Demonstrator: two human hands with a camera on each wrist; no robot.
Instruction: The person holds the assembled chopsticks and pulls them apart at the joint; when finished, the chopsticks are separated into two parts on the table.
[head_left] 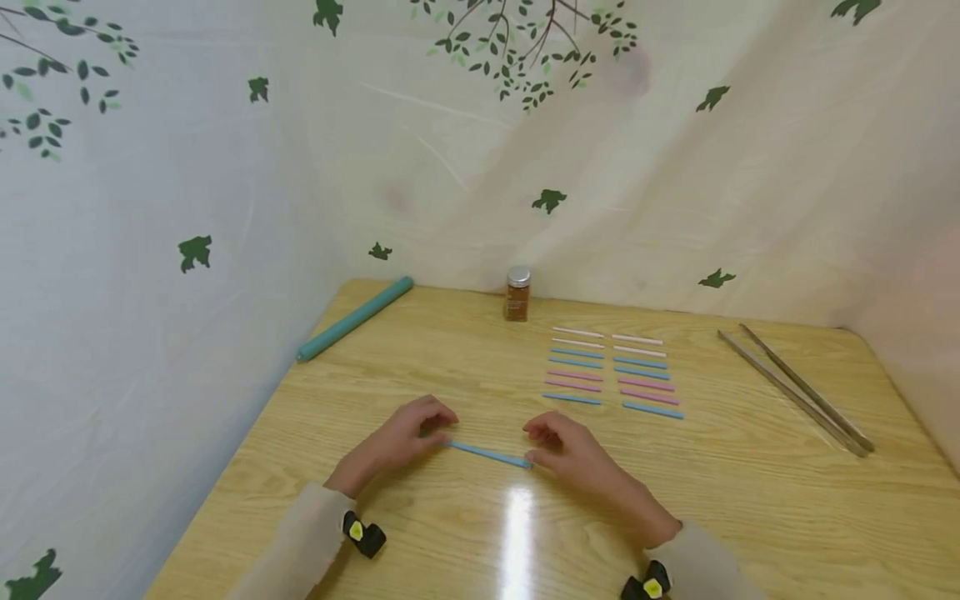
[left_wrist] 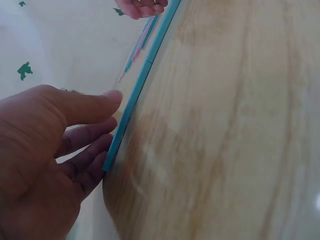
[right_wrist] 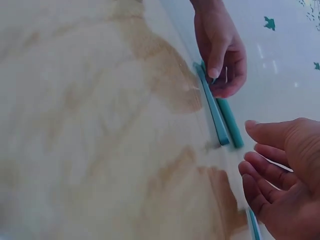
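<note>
A slim blue stick (head_left: 489, 454) lies on the table between the two hands, one end towards each. In the left wrist view a thin dark line crosses this stick (left_wrist: 131, 102). My left hand (head_left: 411, 433) is at its left end, fingers loosely bent and thumb beside it; whether they touch it is hard to tell. Near the right end, my right hand (head_left: 573, 450) is held with fingers relaxed and parted. The right wrist view shows a gap between that hand (right_wrist: 285, 172) and the stick (right_wrist: 214, 112).
Two columns of short white, blue and pink sticks (head_left: 573, 375) lie beyond the right hand. A brown jar with a silver lid (head_left: 517, 296) stands at the back. A teal rod (head_left: 356, 318) lies at the left edge, and two long metal strips (head_left: 795, 387) lie right.
</note>
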